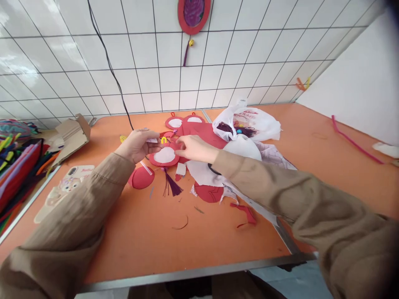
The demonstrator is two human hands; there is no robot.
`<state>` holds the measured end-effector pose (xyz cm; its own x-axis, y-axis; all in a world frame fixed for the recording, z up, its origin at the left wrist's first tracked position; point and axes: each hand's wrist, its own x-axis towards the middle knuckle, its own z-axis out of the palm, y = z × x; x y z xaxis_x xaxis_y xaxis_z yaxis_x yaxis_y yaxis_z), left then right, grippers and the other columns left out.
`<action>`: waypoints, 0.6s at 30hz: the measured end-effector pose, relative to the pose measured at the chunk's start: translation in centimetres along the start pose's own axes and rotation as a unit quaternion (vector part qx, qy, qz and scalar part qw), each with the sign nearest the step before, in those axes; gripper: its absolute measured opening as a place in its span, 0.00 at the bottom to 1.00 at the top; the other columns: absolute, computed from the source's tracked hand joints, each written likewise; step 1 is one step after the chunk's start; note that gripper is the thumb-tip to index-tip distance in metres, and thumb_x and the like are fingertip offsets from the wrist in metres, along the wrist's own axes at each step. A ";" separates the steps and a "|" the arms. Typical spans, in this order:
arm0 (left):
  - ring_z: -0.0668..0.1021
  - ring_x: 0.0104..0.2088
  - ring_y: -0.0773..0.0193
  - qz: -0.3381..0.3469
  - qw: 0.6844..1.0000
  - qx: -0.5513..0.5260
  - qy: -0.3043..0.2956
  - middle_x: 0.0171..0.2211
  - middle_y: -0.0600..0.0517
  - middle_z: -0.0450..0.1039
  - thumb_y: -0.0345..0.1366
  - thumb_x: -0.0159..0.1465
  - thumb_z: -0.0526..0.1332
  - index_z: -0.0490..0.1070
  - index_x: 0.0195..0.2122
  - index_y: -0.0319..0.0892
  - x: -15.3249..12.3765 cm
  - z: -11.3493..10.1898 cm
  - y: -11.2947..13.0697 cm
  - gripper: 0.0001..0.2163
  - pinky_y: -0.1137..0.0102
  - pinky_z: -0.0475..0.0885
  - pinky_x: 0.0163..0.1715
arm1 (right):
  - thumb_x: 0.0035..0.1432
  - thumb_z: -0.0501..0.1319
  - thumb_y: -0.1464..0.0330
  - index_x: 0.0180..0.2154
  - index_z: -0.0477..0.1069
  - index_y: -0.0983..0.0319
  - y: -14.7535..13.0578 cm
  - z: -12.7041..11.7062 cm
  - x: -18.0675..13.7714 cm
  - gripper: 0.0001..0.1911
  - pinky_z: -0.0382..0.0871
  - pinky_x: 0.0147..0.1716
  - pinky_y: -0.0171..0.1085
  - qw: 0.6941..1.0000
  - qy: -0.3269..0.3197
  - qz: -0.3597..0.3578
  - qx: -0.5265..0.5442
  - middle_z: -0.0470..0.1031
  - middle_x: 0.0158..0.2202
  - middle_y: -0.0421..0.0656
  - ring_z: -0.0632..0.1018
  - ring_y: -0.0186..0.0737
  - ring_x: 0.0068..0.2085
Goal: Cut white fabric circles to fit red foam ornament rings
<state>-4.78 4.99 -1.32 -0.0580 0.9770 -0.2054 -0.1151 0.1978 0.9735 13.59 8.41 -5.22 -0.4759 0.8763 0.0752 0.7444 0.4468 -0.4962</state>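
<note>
Near the middle of the table, a red oval ornament [151, 159] with a white centre lies flat, a yellow loop at its top and a dark purple tassel [173, 185] below. My left hand [139, 145] is at its upper left, fingers curled, with a small white slip [152, 140] between thumb and fingers. At the ornament's right edge is my right hand [195, 148], fingers bent and thumb on the red rim; its grip is partly hidden. A red oval piece [141, 177] with a white stick on it lies below my left hand.
Behind are two similar ornaments [173, 123], red sheets [202, 133] and a white plastic bag [264, 124] with tassels. White scraps and red offcuts [246, 214] lie at right. A phone [70, 178] and colourful pipe cleaners [18, 174] are at left. A finished-looking ornament [181, 20] hangs on the tiled wall.
</note>
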 end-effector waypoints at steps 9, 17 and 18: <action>0.75 0.16 0.64 -0.017 0.999 -0.042 -0.011 0.15 0.50 0.68 0.19 0.52 0.54 0.65 0.22 0.37 0.5 -0.6 -0.3 0.08 0.75 0.68 0.14 | 0.48 0.66 0.74 0.40 0.75 0.60 0.2 2.6 2.7 0.14 0.70 0.43 0.47 0.997 0.046 0.041 0.041 0.76 0.39 0.51 0.76 0.54 0.46; 0.75 0.20 0.68 0.023 0.999 -0.032 -0.008 0.24 0.48 0.74 0.19 0.55 0.58 0.70 0.35 0.33 1.2 -1.5 -0.5 0.08 0.77 0.68 0.18 | 0.49 0.64 0.69 0.23 0.65 0.62 2.1 1.2 1.6 0.09 0.63 0.31 0.36 0.982 0.093 0.014 0.164 0.66 0.23 0.37 0.69 0.35 0.29; 0.74 0.19 0.70 0.028 0.999 -0.030 -0.003 0.23 0.49 0.72 0.20 0.56 0.59 0.70 0.32 0.34 1.3 -1.6 -0.6 0.05 0.78 0.67 0.18 | 0.50 0.63 0.69 0.22 0.63 0.61 2.3 0.9 1.3 0.10 0.62 0.30 0.36 0.979 0.103 0.012 0.177 0.64 0.23 0.36 0.68 0.34 0.28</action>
<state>-6.39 5.98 -2.31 -0.0604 0.9868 -0.1505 -0.1711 0.1383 0.9755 14.26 10.42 -7.00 -0.3282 0.9197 0.2155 0.5281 0.3678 -0.7654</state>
